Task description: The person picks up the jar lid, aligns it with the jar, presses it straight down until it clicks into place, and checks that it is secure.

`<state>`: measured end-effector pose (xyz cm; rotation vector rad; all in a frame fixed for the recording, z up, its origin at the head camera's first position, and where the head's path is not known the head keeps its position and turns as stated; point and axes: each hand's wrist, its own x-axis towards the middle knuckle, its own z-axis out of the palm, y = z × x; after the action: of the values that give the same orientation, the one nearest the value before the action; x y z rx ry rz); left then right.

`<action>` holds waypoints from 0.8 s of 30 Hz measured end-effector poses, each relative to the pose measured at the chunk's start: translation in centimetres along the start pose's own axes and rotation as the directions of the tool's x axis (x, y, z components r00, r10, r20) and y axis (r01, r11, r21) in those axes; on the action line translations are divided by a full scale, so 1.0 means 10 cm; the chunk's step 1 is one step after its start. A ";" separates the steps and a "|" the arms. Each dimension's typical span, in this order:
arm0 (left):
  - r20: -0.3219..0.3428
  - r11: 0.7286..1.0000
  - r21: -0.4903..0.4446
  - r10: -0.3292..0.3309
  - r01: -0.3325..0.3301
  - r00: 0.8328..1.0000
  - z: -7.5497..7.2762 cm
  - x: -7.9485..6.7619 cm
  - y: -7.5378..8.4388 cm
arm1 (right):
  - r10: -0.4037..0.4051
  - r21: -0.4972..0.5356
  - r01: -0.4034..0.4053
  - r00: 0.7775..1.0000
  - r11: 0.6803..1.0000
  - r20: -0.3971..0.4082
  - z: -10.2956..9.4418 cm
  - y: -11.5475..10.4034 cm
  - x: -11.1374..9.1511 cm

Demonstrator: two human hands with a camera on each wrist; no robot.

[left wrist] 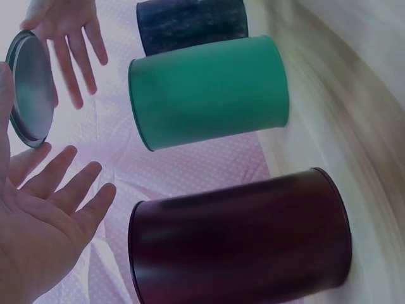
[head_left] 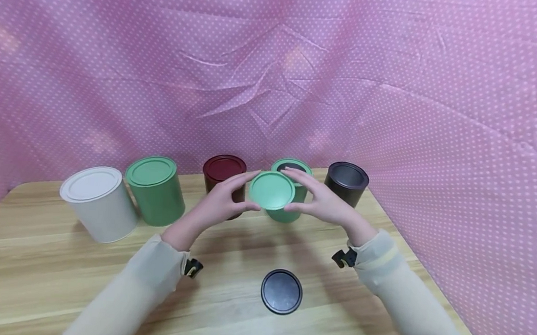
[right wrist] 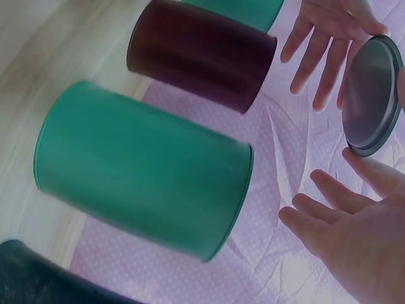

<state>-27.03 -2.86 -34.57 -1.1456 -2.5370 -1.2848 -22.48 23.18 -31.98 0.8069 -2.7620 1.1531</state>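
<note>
A light green lid (head_left: 272,190) is held up above the table between both hands. My left hand (head_left: 230,196) grips its left edge with thumb and forefinger, the other fingers spread in the left wrist view. On the opposite edge, my right hand (head_left: 315,197) holds it the same way. Just behind stands a green can (head_left: 284,213), its top uncovered and dark inside the rim. A dark red can (head_left: 224,169) with a lid on is behind my left hand. Flat on the table in front of me lies a black lid (head_left: 281,291).
A black can (head_left: 347,187) stands right of the uncovered green can; whether its top is covered I cannot tell. Farther left are a lidded green can (head_left: 156,196) and a lidded white can (head_left: 104,214). Pink dotted cloth (head_left: 274,75) hangs behind and beside the wooden table (head_left: 214,307).
</note>
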 end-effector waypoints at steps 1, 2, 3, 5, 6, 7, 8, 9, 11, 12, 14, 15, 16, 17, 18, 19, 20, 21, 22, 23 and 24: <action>0.000 1.000 -0.002 0.008 -0.008 1.000 0.01 0.03 0.00 | 0.007 -0.003 -0.007 1.000 1.000 -0.001 -0.02 0.01 0.00; 0.001 1.000 -0.005 0.008 -0.008 1.000 0.02 0.06 0.00 | 0.016 -0.005 -0.016 1.000 1.000 -0.002 -0.04 0.03 -0.01; 0.006 1.000 -0.003 0.012 -0.012 1.000 0.03 0.09 0.01 | 0.020 -0.012 -0.020 1.000 1.000 -0.003 -0.07 0.04 -0.01; 0.015 1.000 -0.001 0.012 -0.012 1.000 0.04 0.14 0.02 | 0.035 -0.026 -0.035 0.999 0.999 -0.003 -0.11 0.07 -0.01; 0.020 1.000 0.004 0.009 -0.009 1.000 0.04 0.16 0.03 | 0.047 -0.033 -0.047 0.999 0.998 -0.003 -0.13 0.08 -0.01; 0.028 1.000 -0.001 0.006 -0.006 1.000 0.04 0.18 0.03 | 0.053 -0.045 -0.053 0.999 0.998 -0.001 -0.15 0.09 -0.01; 0.033 1.000 0.000 0.006 -0.006 0.999 0.05 0.20 0.04 | 0.061 -0.053 -0.061 0.998 0.997 0.000 -0.17 0.11 0.00; 0.038 1.000 0.002 0.003 -0.003 0.999 0.05 0.23 0.04 | 0.063 -0.063 -0.062 0.998 0.996 0.003 -0.19 0.12 0.00; 0.045 1.000 -0.002 -0.004 0.005 0.999 0.06 0.27 0.04 | 0.066 -0.072 -0.066 0.998 0.995 0.010 -0.23 0.15 0.02; 0.048 1.000 -0.005 -0.013 0.013 0.999 0.07 0.29 0.04 | 0.066 -0.079 -0.065 0.998 0.995 0.014 -0.25 0.16 0.03; 0.055 1.000 -0.017 -0.016 0.017 0.998 0.08 0.34 0.03 | 0.066 -0.083 -0.063 0.998 0.995 0.025 -0.29 0.20 0.06; 0.058 0.999 -0.025 -0.023 0.024 0.998 0.09 0.37 0.02 | 0.069 -0.082 -0.066 0.997 0.994 0.030 -0.31 0.21 0.07; 0.062 0.999 -0.033 -0.025 0.027 0.998 0.09 0.39 0.01 | 0.074 -0.080 -0.071 0.997 0.994 0.036 -0.33 0.22 0.08; 0.065 0.999 -0.039 -0.027 0.030 0.998 0.10 0.42 0.01 | 0.082 -0.079 -0.078 0.996 0.994 0.042 -0.35 0.24 0.09; 0.069 0.999 -0.038 -0.026 0.028 0.997 0.10 0.44 0.00 | 0.087 -0.078 -0.084 0.995 0.993 0.046 -0.37 0.25 0.10; 0.074 0.999 -0.039 -0.024 0.027 0.997 0.10 0.47 0.00 | 0.094 -0.076 -0.090 0.994 0.993 0.050 -0.39 0.26 0.11; 0.080 0.999 -0.041 -0.028 0.031 0.996 0.10 0.49 -0.01 | 0.102 -0.071 -0.098 0.993 0.993 0.055 -0.41 0.27 0.12; 0.085 0.999 -0.040 -0.033 0.037 0.996 0.10 0.52 -0.01 | 0.111 -0.071 -0.107 0.992 0.992 0.058 -0.43 0.28 0.14; 0.092 0.998 -0.037 -0.038 0.042 0.995 0.09 0.54 -0.01 | 0.120 -0.070 -0.116 0.991 0.991 0.061 -0.44 0.29 0.15; 0.099 0.998 -0.037 -0.044 0.048 0.994 0.09 0.57 -0.01 | 0.127 -0.073 -0.123 0.990 0.990 0.065 -0.46 0.31 0.17; 0.108 0.998 -0.035 -0.053 0.057 0.993 0.08 0.59 -0.01 | 0.133 -0.074 -0.128 0.989 0.989 0.068 -0.47 0.34 0.18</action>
<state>-31.11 1.18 -32.93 -1.1910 -2.6482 -1.3242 -26.42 27.51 -30.32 0.6827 -2.9359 1.0605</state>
